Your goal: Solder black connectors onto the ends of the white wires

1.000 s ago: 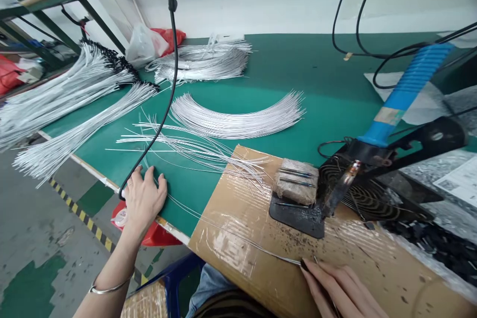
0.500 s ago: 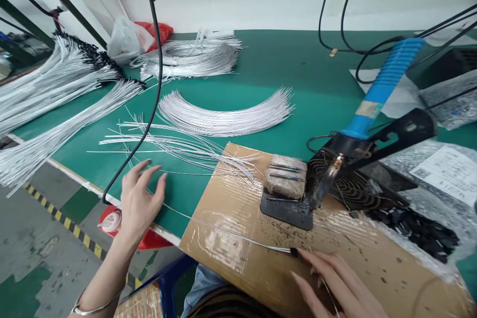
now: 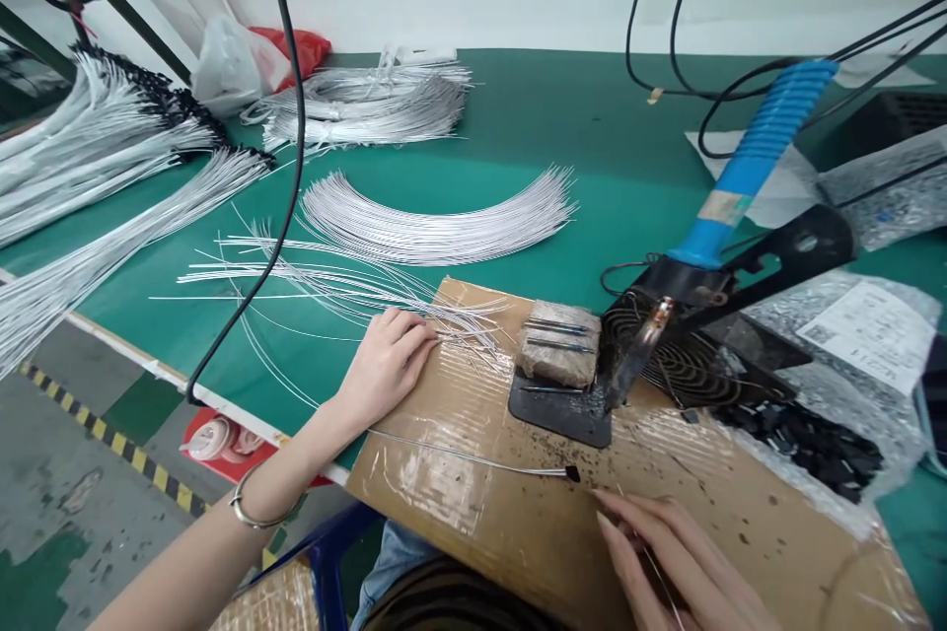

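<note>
My left hand [image 3: 392,360] rests at the cardboard's left edge with its fingers pinched together at the loose white wires [image 3: 473,320]; their tips hide exactly how much they grip. In my right hand [image 3: 677,552], low on the right, a thin strand of solder wire [image 3: 661,580] runs between the curled fingers. Just left of its fingertips, and apart from them, a small black connector [image 3: 572,474] lies on the cardboard [image 3: 473,503] with white wires [image 3: 510,466] leading left from it, under my left forearm. A soldering iron with a blue handle [image 3: 769,153] is fixed in a stand, tip downward.
A block with dark metal pins [image 3: 558,343] sits on a black plate [image 3: 554,414] beside the iron. Black connectors [image 3: 806,444] lie in a plastic bag at right. Curved wire bundles [image 3: 444,227] lie behind. A black cable [image 3: 300,118] hangs at left above the bench edge.
My left hand has moved right from above the green mat to the loose wires, and its spread fingers have closed. My right hand has let go of the black connector and drawn slightly right.
</note>
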Tool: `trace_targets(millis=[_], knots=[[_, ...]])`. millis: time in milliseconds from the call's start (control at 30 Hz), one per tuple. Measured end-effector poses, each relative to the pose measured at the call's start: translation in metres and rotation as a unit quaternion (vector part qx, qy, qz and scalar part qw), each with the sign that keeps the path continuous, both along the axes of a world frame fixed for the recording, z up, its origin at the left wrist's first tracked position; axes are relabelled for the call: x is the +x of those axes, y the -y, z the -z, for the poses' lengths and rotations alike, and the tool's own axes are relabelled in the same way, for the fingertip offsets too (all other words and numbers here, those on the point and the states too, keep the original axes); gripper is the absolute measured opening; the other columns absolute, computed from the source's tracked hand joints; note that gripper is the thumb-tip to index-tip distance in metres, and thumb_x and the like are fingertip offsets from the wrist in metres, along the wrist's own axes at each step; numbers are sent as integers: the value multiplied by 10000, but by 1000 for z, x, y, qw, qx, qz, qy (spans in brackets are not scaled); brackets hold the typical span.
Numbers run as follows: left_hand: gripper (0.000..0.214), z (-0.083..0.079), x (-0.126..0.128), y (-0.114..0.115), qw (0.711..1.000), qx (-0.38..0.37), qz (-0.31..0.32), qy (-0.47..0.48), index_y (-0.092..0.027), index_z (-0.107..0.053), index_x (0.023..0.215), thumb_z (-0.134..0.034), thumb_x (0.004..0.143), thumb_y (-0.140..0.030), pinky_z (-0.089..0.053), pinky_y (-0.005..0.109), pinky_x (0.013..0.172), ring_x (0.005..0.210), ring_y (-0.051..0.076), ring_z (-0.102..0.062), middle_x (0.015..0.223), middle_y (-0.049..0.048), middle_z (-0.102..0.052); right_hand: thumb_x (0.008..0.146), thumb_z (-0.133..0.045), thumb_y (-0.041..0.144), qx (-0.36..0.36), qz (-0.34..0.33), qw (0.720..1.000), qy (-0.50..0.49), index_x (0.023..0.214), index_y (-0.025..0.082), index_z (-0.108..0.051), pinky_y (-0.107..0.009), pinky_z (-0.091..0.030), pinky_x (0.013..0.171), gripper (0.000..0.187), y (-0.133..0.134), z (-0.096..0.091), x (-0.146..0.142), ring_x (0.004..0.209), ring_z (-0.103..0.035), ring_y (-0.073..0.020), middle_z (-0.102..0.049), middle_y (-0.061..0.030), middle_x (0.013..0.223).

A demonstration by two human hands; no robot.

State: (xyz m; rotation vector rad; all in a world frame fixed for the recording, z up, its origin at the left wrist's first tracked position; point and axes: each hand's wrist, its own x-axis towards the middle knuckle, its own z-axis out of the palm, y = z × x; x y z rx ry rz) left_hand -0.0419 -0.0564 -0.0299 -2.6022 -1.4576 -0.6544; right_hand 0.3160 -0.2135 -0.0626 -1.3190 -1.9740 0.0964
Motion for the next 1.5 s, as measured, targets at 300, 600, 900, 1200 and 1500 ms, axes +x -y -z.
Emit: trace_targets(millis=[300, 600, 900, 1200, 1500], knots=[[160, -10, 5, 8, 997, 47, 55, 26, -191, -670, 1162, -577, 1086, -85, -561, 388, 867, 955, 240, -733, 1061, 99, -811, 1004, -730, 111, -12, -15, 999, -31, 1120, 198, -768, -293, -674, 881, 149, -6, -12, -7, 802, -810, -181, -817, -55, 948], [153, -9, 26, 1, 995, 28, 93, 3, -199, -725, 1155, -588, 1104, -156, -579, 395, 851, 939, 232, -735, 1085, 96, -806, 994, -736, 57, -24, -15, 998, -53, 1105, 174, -762, -286, -656, 862, 164, -4, -9, -9, 827, -798, -175, -795, -63, 966], [181, -6, 32, -3, 992, 61, 96, -57, -177, -748, 1049, -583, 1077, -110, -527, 416, 787, 868, 258, -668, 984, 114, -787, 1011, -702, 56, -11, -11, 998, -68, 1028, 171, -759, -256, -641, 817, 130, -10, -16, -15, 750, -785, -149, -792, -43, 895], [161, -16, 23, 0, 994, 43, 102, 3, -197, -704, 1132, -614, 1048, -94, -587, 431, 884, 955, 252, -744, 1088, 112, -815, 1008, -713, 47, -23, -15, 998, -59, 1082, 185, -745, -284, -643, 836, 160, -7, -13, -13, 784, -786, -170, -796, -50, 936], [108, -25, 29, 22, 985, -52, -4, 165, -209, -648, 1042, -590, 1069, -122, -603, 281, 744, 781, 145, -738, 907, 12, -758, 998, -722, 33, -16, -11, 998, -66, 1081, 186, -746, -281, -649, 822, 176, -8, -13, -15, 776, -782, -167, -792, -49, 925]])
